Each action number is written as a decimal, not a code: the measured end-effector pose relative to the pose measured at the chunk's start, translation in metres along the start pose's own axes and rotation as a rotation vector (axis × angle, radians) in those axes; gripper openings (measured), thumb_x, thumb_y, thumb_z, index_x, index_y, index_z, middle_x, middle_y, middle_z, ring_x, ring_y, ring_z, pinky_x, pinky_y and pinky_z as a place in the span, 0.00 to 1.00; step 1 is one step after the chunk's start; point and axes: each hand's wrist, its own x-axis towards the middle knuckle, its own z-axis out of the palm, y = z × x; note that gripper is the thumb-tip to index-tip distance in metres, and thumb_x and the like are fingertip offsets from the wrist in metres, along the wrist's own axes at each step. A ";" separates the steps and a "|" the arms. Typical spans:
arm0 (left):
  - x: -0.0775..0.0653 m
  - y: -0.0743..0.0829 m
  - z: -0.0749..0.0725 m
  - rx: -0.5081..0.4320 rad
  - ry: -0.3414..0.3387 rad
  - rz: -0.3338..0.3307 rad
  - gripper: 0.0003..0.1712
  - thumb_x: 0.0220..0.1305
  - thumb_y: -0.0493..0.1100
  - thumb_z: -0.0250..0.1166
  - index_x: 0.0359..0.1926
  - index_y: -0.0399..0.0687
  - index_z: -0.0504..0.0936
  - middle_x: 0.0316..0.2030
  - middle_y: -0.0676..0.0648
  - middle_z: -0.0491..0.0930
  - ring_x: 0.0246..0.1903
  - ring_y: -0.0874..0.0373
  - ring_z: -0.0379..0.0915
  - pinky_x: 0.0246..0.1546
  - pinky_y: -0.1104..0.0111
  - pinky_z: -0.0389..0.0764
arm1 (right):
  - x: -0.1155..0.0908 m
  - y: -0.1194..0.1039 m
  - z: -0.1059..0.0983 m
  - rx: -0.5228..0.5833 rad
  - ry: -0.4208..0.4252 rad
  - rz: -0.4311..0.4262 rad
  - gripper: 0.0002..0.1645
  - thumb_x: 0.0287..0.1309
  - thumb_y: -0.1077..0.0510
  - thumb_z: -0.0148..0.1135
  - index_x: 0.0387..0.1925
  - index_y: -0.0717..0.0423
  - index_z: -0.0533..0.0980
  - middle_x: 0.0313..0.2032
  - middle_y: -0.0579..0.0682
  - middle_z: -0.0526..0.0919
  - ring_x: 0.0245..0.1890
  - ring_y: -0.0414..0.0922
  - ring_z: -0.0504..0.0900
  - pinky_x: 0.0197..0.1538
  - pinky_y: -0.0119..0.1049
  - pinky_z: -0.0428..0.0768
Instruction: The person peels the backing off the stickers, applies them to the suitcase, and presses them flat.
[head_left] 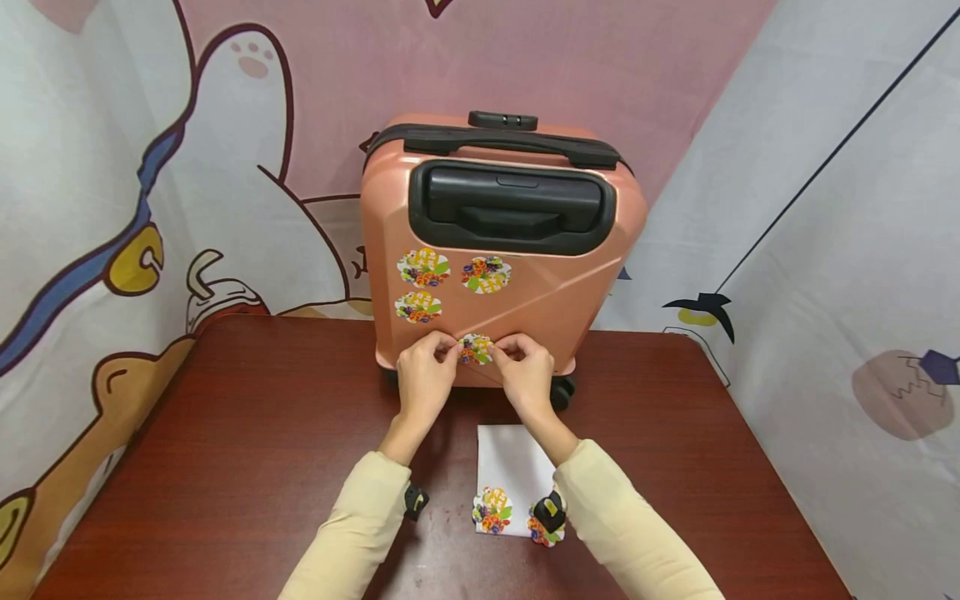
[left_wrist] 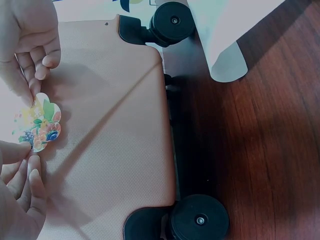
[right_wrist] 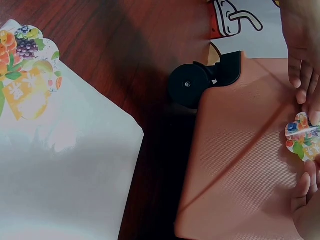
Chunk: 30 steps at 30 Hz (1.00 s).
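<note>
A salmon-pink suitcase [head_left: 540, 292] stands upright on the table, black handle recess uppermost. Low on its front, a scalloped sticker [head_left: 476, 349] printed with colourful fruit is held between two hands. My left hand [head_left: 424, 377] pinches its left edge between thumb and forefinger. At the opposite edge, my right hand [head_left: 527, 375] pinches it likewise. In the left wrist view the sticker [left_wrist: 44, 125] lies close over the textured shell, casting a shadow beside it. Three similar stickers, one being the upper right sticker [head_left: 486, 275], are on the shell above the hands.
A white sheet [head_left: 510, 458] lies on the brown table [head_left: 262, 467] before the suitcase. It bears a fruit sticker [head_left: 492, 510] at its lower left and another sticker [head_left: 546, 533] partly behind the right wrist camera. Black wheels [left_wrist: 200, 220] support the suitcase. Printed cloth [head_left: 600, 67] hangs behind.
</note>
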 end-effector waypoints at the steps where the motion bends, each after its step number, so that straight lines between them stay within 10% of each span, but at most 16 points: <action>1: 0.000 0.000 0.000 0.000 0.001 0.000 0.04 0.47 0.35 0.70 0.22 0.42 0.81 0.18 0.49 0.79 0.18 0.58 0.73 0.22 0.65 0.73 | 0.000 0.000 0.000 -0.003 0.006 -0.005 0.04 0.43 0.66 0.68 0.20 0.62 0.79 0.19 0.52 0.80 0.19 0.40 0.73 0.23 0.27 0.69; 30: 0.000 0.000 0.001 0.049 0.022 0.042 0.05 0.47 0.35 0.70 0.21 0.42 0.81 0.17 0.50 0.78 0.16 0.59 0.72 0.20 0.65 0.72 | -0.002 -0.004 0.006 -0.084 0.103 -0.075 0.05 0.43 0.67 0.67 0.18 0.61 0.78 0.16 0.51 0.78 0.18 0.44 0.74 0.24 0.31 0.70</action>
